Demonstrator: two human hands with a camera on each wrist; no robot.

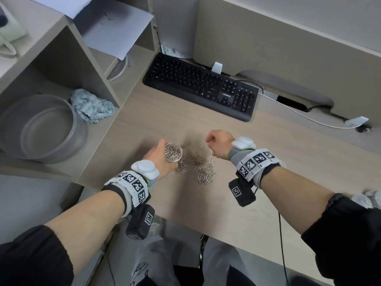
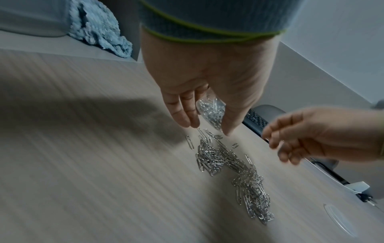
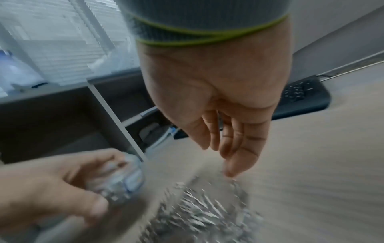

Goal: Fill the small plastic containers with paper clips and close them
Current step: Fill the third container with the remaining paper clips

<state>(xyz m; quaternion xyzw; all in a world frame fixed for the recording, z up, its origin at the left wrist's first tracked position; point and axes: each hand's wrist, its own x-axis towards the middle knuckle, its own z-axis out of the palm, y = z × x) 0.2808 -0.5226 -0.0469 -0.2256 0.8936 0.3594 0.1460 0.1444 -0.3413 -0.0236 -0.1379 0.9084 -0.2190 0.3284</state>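
Note:
My left hand (image 1: 162,153) grips a small clear plastic container (image 1: 173,152), open at the top and holding several paper clips, just above the desk at the left end of the pile. In the left wrist view the container (image 2: 212,111) sits between the thumb and fingers of that hand (image 2: 205,126). A loose pile of silver paper clips (image 1: 198,163) lies on the desk between my hands. My right hand (image 1: 215,141) hovers over the pile's far right side. Its fingers (image 3: 232,144) hang relaxed with nothing in them. No lid is on the container.
A black keyboard (image 1: 202,87) lies behind the pile. A grey round bowl (image 1: 47,129) and a blue cloth (image 1: 92,105) sit in the shelf unit at left. Clear plastic items (image 1: 369,198) show at the right edge. A white cable and plug (image 1: 356,121) lie far right.

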